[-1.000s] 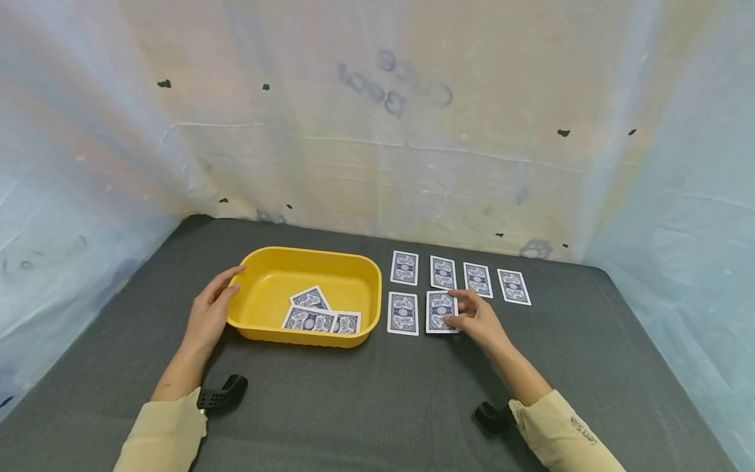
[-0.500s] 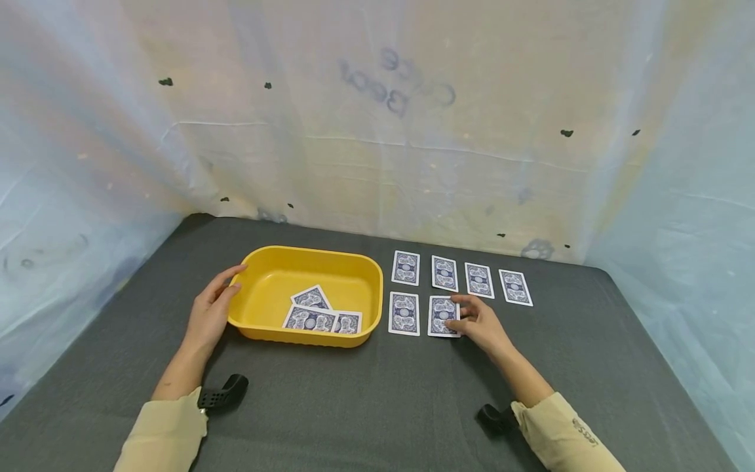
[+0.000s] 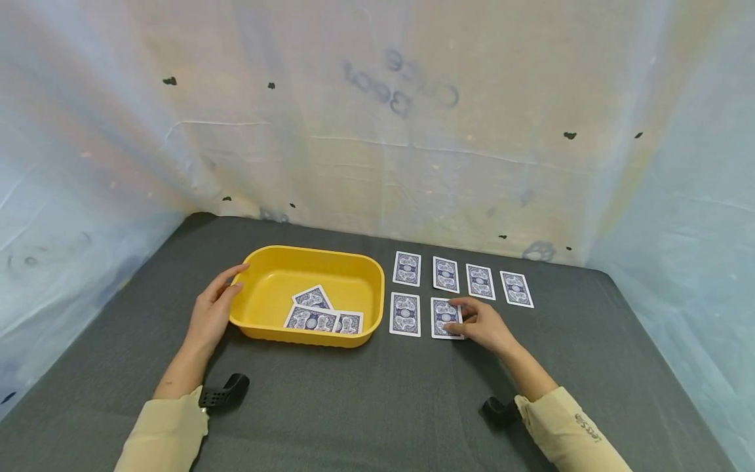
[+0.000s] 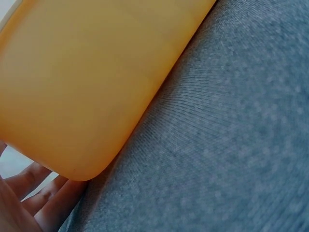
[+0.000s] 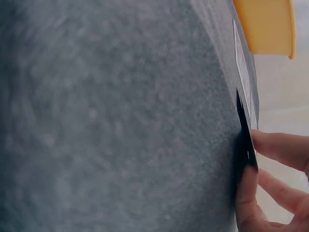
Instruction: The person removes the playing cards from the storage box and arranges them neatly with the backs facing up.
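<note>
My left hand point(image 3: 208, 313) grips the left end of a yellow plastic tray point(image 3: 268, 292), thumb at the rim; its fingers show behind the tray's corner in the left wrist view. Several playing cards point(image 3: 312, 319) lie face down inside the tray, overlapping. To the right of it, my right hand point(image 3: 486, 328) pinches a blue-backed playing card point(image 3: 442, 317) by its right side, thumb near and fingertips far. In the right wrist view that card point(image 5: 246, 137) appears edge-on, a dark shadow beside it. Another face-down card point(image 3: 405, 314) lies just left of it.
Behind the held card, several face-down cards point(image 3: 445, 275) form a row on the dark grey cloth-covered table point(image 3: 354, 406). Pale plastic sheeting point(image 3: 377, 164) hangs along the back and both sides. Black straps point(image 3: 224, 393) sit at both wrists.
The right hand's card has shifted slightly toward me and right, away from the back-row card whose lower edge it had neared. The left hand and tray stay put.
</note>
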A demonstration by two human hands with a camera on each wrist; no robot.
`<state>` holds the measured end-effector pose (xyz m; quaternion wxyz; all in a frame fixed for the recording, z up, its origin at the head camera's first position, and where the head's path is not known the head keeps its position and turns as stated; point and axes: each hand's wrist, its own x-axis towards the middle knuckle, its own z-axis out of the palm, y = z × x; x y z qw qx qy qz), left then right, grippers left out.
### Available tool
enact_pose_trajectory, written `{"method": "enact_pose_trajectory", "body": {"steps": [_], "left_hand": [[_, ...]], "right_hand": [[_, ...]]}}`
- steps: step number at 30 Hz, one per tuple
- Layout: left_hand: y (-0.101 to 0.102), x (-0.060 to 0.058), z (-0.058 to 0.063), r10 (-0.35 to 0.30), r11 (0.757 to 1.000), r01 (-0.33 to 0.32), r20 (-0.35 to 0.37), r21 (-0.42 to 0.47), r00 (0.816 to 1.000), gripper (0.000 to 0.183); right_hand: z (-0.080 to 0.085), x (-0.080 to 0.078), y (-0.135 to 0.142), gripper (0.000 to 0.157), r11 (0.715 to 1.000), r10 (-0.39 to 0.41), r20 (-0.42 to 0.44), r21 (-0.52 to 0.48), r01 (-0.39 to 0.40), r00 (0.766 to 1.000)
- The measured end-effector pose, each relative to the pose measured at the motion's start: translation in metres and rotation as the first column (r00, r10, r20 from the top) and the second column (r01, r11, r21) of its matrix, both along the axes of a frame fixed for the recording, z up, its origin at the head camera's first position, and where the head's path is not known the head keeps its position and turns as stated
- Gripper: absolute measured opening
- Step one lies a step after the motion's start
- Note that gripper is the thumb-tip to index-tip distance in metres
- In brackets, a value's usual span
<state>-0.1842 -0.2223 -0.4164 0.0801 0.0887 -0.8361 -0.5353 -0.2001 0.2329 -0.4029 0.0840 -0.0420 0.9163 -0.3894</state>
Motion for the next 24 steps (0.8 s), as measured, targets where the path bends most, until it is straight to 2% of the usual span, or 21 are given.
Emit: {"method": "enact_pose_trajectory", "body": {"steps": [6, 24], "left_hand": [[0.0002, -0.0004, -0.0002, -0.003, 1.000, 0.003, -0.002, -0.003, 1.000, 0.045], [-0.0004, 0.0008, 0.0001, -0.007, 1.000, 0.007, -0.016, 0.001, 1.000, 0.045]], "right_hand": [[-0.0006, -0.0018, -0.0009, 0.054, 0.994, 0.016, -0.044, 0.107, -0.011, 0.999], [-0.0012, 0.0004, -0.0056, 0.050, 0.993, 0.031, -0.107, 0.114, -0.019, 0.994]]}}
